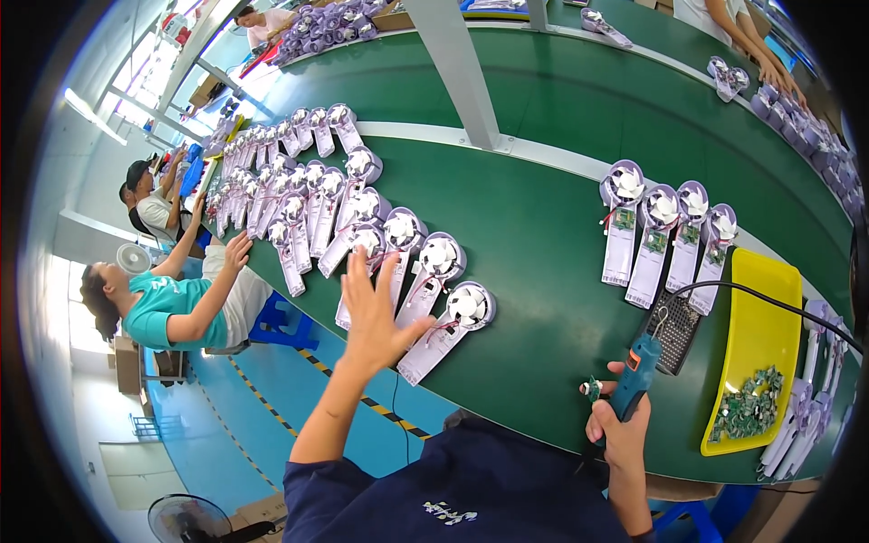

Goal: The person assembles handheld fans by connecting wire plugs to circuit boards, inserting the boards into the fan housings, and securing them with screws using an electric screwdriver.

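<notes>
My left hand [369,312], fingers spread, reaches over the nearest lavender handheld fan halves with white blades; whether it touches one I cannot tell. The closest fan half [468,308] lies just right of its thumb. In my right hand [623,425] is a teal electric screwdriver [636,373], its top toward the far side of the table. A small green circuit board [593,389] sits at the fingertips of that same hand. Beyond it, several fan halves [659,213] stand in a row, with green boards on their handles.
A yellow tray [765,281] holds a pile of green boards on the right. Beside it lies a dark perforated metal plate [681,339]; a black cable [751,288] arches over both. Many fan halves [299,181] cover the green table's left. A metal post [457,72] rises at the back. Co-workers sit at left.
</notes>
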Available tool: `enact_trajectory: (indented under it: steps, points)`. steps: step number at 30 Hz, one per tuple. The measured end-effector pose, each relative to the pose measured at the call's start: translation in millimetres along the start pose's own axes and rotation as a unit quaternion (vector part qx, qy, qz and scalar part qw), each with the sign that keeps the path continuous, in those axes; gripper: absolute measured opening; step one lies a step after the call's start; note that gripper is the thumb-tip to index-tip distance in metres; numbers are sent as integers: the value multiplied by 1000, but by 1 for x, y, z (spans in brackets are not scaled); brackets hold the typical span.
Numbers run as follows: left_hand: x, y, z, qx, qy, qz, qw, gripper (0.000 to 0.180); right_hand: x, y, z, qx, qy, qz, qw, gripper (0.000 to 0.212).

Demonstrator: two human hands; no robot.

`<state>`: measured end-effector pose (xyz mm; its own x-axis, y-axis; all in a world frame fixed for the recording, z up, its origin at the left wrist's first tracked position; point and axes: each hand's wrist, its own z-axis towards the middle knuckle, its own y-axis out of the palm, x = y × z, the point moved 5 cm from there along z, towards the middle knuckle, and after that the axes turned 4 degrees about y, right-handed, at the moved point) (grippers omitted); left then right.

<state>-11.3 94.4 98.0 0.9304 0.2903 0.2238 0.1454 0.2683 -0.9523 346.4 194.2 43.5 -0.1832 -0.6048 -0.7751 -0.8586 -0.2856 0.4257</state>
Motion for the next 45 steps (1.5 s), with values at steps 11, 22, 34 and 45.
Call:
enact_trajectory:
  steps: [11, 22, 34, 45]
  points:
    - [31, 19, 5, -55, -13, 34, 998, 89, 2, -2, -4, -4, -2, 15, 1000, 59]
    - [127, 22, -10, -50, -10, -62, 997, 83, 0, 3, -2, -4, -8, -20, 1000, 60]
    - [152, 10, -21, -91, 221, -96, 966, 49, -1, 0, -1, -35, -4, -25, 999, 33]
    - [174, 31, 1, -11, 247, -185, 951, 32, -4, -8, -8, -54, 24, 41, 997, 31]
